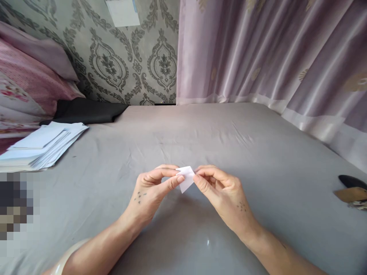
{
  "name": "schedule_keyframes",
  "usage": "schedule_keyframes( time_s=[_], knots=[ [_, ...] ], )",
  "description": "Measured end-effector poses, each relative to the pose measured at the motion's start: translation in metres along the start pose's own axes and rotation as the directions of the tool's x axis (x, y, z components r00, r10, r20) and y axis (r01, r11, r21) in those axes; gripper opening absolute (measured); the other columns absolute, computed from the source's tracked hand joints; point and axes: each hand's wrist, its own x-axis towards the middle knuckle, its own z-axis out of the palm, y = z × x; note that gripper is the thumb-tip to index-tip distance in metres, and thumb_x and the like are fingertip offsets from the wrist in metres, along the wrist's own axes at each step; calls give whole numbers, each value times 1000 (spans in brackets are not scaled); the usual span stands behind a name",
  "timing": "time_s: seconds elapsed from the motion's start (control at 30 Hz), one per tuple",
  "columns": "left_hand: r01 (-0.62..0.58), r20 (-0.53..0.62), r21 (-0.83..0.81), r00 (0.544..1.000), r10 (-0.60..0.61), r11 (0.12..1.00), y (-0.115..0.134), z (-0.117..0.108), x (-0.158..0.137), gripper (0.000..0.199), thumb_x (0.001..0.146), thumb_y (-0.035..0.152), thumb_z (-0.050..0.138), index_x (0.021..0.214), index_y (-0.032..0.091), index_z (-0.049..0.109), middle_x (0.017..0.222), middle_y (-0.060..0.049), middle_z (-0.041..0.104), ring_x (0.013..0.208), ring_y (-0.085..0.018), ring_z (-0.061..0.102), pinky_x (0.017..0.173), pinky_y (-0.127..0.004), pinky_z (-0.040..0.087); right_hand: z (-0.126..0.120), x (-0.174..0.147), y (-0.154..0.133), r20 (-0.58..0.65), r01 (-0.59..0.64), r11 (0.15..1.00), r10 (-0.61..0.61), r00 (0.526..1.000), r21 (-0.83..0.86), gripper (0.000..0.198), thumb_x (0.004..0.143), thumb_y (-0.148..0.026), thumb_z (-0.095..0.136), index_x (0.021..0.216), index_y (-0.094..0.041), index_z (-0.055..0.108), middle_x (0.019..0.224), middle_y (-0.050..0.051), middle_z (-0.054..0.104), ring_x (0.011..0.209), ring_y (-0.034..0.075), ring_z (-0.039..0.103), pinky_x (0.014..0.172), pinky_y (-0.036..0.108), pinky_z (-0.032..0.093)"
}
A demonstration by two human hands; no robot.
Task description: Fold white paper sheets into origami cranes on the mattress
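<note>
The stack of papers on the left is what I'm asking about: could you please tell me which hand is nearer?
Left. The left hand is right of the stack of papers, pinching the folded paper; the right hand, at its other side, is farther right.

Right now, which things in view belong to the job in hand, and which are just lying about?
In the job:
- folded white paper, held at its sides by the left hand and right hand

Apparently just lying about:
- paper stack, untouched
- black material behind it
- brown item, right edge, unidentifiable
</note>
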Motion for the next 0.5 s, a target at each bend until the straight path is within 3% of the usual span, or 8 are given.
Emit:
schedule_keyframes(
  time_s=[0.2,0.3,0.4,0.5],
  knots=[
    [-21,-12,35,1000,21,999,0,0,-2,4,69,28,80,68,26,77,90,-3,70,85,-18,63,72,-27,50,-3,3,1,85,-144,988,139,987,60,21,82,-41,66,74,-22,71,82,1,66,76,15,60,65,25,48],
    [-125,18,129,992,124,984,2,-2,-1,5,73,29,78,72,25,77,96,-5,70,89,-20,64,78,-30,50,-2,2,1,57,-109,993,106,993,48,20,82,-37,66,69,-21,69,81,0,64,72,13,57,63,24,46],
    [-228,57,181,973,222,957,3,-4,0,6,76,28,75,72,24,77,90,-4,70,85,-19,64,80,-30,49,-1,1,1,28,-46,999,46,999,9,18,82,-33,67,68,-21,69,82,1,63,69,12,56,63,24,47],
    [-225,75,184,974,215,957,6,-4,0,9,77,26,74,68,24,75,79,-2,69,77,-17,63,76,-28,49,-1,-1,1,6,-14,1000,14,1000,-15,18,81,-33,67,68,-21,69,84,1,63,70,13,57,64,25,48]
  ],
)
